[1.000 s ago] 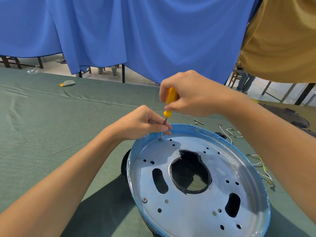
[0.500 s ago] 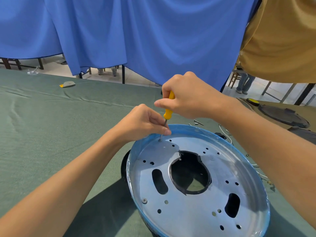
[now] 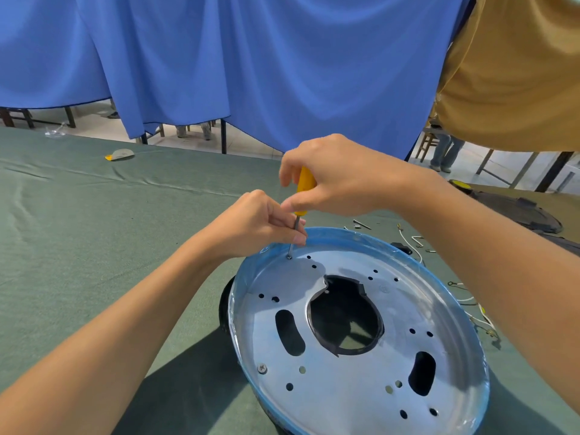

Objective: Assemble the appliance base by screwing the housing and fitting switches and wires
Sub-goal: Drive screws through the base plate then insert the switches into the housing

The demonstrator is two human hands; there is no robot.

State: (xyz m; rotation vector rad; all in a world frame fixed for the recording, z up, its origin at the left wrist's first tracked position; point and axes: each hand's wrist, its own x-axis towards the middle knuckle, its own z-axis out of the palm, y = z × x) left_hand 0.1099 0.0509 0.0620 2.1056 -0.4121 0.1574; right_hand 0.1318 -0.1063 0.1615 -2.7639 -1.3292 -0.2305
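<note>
A round silver metal housing [image 3: 348, 394] with a blue film rim lies on the green table, with a large centre hole, two slots and several small holes. One screw [image 3: 262, 368] sits in its near left edge. My right hand [image 3: 339, 177] grips the yellow handle of a screwdriver [image 3: 303, 186] held upright. Its tip rests on a screw [image 3: 289, 256] at the housing's far left rim. My left hand [image 3: 260, 224] pinches the screwdriver's metal shaft just above the rim.
Loose white wires [image 3: 417, 246] and small metal parts [image 3: 361, 224] lie on the green cloth [image 3: 94, 230] behind and right of the housing. A dark round lid [image 3: 518, 211] sits at the far right. A blue curtain hangs behind; a person in a tan shirt [image 3: 514, 73] stands at right.
My right hand has twisted on the yellow handle, its fingers now in a different position. The left hand stays on the shaft and the tip remains on the same screw.
</note>
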